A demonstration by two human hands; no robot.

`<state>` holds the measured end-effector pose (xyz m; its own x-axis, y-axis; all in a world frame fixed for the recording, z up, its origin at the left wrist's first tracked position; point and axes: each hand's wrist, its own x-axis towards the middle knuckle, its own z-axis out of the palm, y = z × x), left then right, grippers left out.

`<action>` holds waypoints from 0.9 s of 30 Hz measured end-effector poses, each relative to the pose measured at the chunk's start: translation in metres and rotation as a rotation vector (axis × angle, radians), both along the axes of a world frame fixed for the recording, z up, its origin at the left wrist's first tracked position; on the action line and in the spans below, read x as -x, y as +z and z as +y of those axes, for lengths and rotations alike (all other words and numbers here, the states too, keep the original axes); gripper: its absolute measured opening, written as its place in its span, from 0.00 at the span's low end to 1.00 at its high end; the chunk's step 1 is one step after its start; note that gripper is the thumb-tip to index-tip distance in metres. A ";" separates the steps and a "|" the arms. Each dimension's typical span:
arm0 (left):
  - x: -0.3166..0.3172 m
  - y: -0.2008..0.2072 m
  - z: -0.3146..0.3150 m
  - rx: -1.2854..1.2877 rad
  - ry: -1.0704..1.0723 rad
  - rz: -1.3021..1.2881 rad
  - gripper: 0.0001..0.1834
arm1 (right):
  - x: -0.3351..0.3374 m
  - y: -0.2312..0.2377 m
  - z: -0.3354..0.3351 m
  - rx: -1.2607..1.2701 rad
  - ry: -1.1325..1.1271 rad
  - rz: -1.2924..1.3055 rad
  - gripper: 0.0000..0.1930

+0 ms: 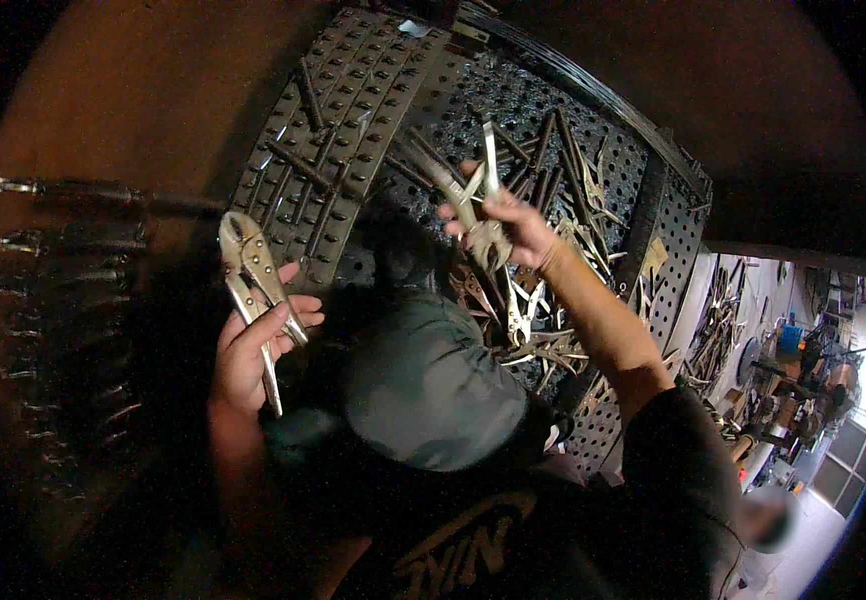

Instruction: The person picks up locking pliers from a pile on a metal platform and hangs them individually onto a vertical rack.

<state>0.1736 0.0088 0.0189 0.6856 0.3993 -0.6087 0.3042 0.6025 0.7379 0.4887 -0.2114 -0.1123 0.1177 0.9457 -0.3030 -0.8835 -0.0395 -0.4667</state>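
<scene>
My left hand (241, 365) is closed around locking pliers (246, 255), held nearly upright with the jaws at the top and the handles running down past my thumb. Over the bench, my right hand (525, 230) grips a second pair of locking pliers (490, 243), smeared by motion. Its jaws point toward me and its handles spread upward. Beneath and beyond the right hand lies a pile of locking pliers (521, 318) and dark bar-like parts (553, 165) on a perforated metal bench top (613, 125).
A sloping plate with rows of pegs (348, 75) stands at the far left of the bench, with dark bars lying on it. Dim rows of tool-like parts (73, 245) line the left. A grey cap-like cloth shape (433, 390) fills the lower middle. A blurred person (765, 525) is at lower right.
</scene>
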 end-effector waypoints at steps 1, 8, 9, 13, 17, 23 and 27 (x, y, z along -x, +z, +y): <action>-0.005 -0.006 0.004 -0.003 -0.039 0.007 0.30 | 0.009 -0.008 -0.001 -0.001 0.034 0.002 0.36; -0.016 -0.039 0.010 -0.001 -0.146 0.029 0.30 | 0.060 0.017 0.043 0.024 0.148 -0.287 0.32; -0.017 -0.038 0.009 -0.022 -0.170 0.091 0.30 | 0.062 0.022 0.050 0.006 0.173 -0.317 0.31; -0.014 -0.036 0.006 0.037 -0.169 0.065 0.31 | 0.065 0.030 0.072 -0.084 0.277 -0.622 0.29; -0.008 -0.038 0.006 0.029 -0.164 0.067 0.31 | 0.067 0.039 0.078 0.008 0.323 -0.781 0.23; -0.004 -0.055 0.010 -0.433 -0.317 0.066 0.27 | 0.051 0.048 0.081 -0.117 0.300 -1.390 0.26; 0.011 -0.065 0.016 -0.686 -0.460 0.276 0.18 | 0.051 0.058 0.081 -0.232 0.335 -1.744 0.42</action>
<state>0.1623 0.0244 -0.0465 0.7321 0.4583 -0.5040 0.6302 -0.1744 0.7566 0.4382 -0.1309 -0.0545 -0.0624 0.9949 0.0786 0.6183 0.1004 -0.7795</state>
